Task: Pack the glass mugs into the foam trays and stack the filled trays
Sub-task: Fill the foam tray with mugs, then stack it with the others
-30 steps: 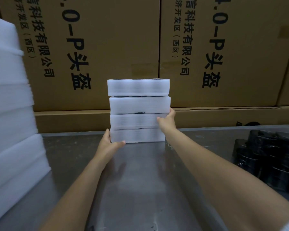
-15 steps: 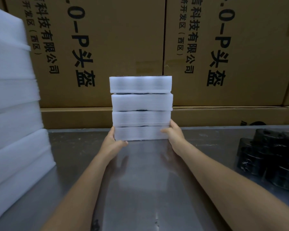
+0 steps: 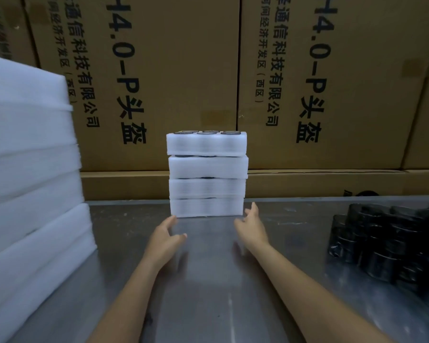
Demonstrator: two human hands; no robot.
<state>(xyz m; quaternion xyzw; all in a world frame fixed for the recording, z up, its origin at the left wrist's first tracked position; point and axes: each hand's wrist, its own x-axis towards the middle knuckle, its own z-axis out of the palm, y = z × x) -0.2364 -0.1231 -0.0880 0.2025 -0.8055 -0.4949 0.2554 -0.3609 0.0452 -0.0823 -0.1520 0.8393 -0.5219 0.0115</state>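
Stack of four filled foam trays (image 3: 207,174): upright on the metal surface (image 3: 208,280), against cardboard cartons (image 3: 159,82); mug rims visible in the top tray.
Left hand (image 3: 165,240): grip loose, fingers spread, holding nothing, just short of the bottom tray.
Right hand (image 3: 252,225): likewise.
Loose dark mugs (image 3: 386,241): heaped far right.
Spare foam (image 3: 30,181): piled left.

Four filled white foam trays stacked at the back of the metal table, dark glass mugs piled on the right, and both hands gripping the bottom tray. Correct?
Not quite. The head view shows neither hand gripping: the left hand and right hand are open, just short of the bottom tray. The rest holds: four white foam trays stacked at the back of the metal table, dark glass mugs piled on the right.
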